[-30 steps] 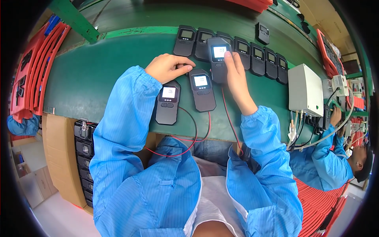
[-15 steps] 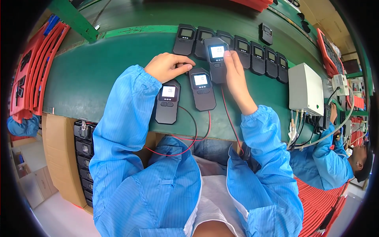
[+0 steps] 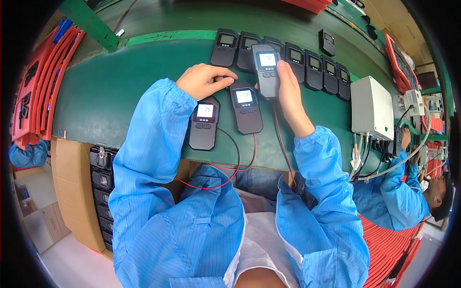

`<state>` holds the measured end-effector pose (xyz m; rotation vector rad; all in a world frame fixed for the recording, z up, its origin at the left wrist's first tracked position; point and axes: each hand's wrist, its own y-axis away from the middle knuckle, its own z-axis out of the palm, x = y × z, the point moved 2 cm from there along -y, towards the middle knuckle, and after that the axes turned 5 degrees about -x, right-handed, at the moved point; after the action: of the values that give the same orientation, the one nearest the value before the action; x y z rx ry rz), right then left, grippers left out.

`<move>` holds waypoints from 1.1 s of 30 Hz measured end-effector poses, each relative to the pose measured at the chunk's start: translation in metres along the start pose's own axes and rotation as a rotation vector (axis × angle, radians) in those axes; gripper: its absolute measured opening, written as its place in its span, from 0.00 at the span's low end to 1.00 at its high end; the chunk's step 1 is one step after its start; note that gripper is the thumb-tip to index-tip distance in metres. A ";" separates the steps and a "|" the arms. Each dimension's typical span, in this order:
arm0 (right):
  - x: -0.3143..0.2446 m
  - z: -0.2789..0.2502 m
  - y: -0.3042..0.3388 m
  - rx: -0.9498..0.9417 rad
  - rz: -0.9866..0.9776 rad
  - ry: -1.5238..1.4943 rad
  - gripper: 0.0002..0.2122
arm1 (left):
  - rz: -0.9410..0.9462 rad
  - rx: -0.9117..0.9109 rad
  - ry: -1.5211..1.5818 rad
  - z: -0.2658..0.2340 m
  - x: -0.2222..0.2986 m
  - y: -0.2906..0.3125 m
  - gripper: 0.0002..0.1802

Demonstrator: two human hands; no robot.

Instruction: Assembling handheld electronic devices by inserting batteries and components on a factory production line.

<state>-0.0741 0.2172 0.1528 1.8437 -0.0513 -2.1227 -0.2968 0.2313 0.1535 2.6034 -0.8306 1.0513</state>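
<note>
My right hand grips a handheld meter by its right side, its screen lit and a red wire running down from it. The meter is raised and tilted above the green bench. My left hand rests with curled fingers at the upper left corner of a second lit meter; what lies under its fingertips is hidden. A third lit meter lies below the left wrist. Red and black wires trail from these two meters over the bench edge.
Several dark-screened meters stand in a row behind, with one more meter farther back. A white box with cables sits to the right. Beyond it, a co-worker in a blue sleeve works. Red trays are stacked at left.
The meter in my right hand has shifted slightly right and tilted, so its face catches more light. The figures on the lit screens have changed. My left hand stays in place.
</note>
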 end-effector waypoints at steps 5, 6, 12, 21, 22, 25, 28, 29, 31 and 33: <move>-0.002 0.008 0.004 0.124 -0.209 0.189 0.22 | 0.019 0.016 0.006 0.000 -0.003 0.000 0.13; -0.001 0.008 0.002 0.140 -0.279 0.228 0.20 | 0.027 0.020 0.010 0.000 -0.001 0.000 0.13; -0.002 0.009 0.003 0.145 -0.354 0.265 0.19 | -0.017 0.002 -0.025 -0.001 0.000 0.001 0.13; -0.003 0.005 0.003 0.085 -0.186 0.196 0.24 | -0.036 -0.012 -0.003 -0.001 0.001 0.002 0.14; -0.002 0.004 0.000 0.059 -0.186 0.201 0.23 | -0.012 0.015 0.006 -0.002 0.002 0.002 0.13; 0.004 0.000 -0.002 0.033 -0.185 0.173 0.22 | -0.011 0.010 0.005 0.000 0.001 0.001 0.13; 0.004 0.003 -0.003 0.027 -0.184 0.108 0.20 | -0.018 0.000 0.007 -0.002 0.003 0.002 0.13; 0.003 0.003 -0.004 0.017 -0.184 0.081 0.19 | -0.030 -0.006 0.008 -0.002 0.002 0.002 0.13; -0.001 0.004 -0.004 -0.005 -0.184 0.027 0.18 | -0.040 -0.015 0.011 -0.002 0.002 0.002 0.13; -0.006 0.005 -0.001 -0.005 -0.164 -0.001 0.18 | -0.029 -0.009 0.003 -0.003 0.003 0.002 0.13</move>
<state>-0.0781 0.2186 0.1587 1.9023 0.1086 -2.2296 -0.2975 0.2297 0.1577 2.5973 -0.7931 1.0409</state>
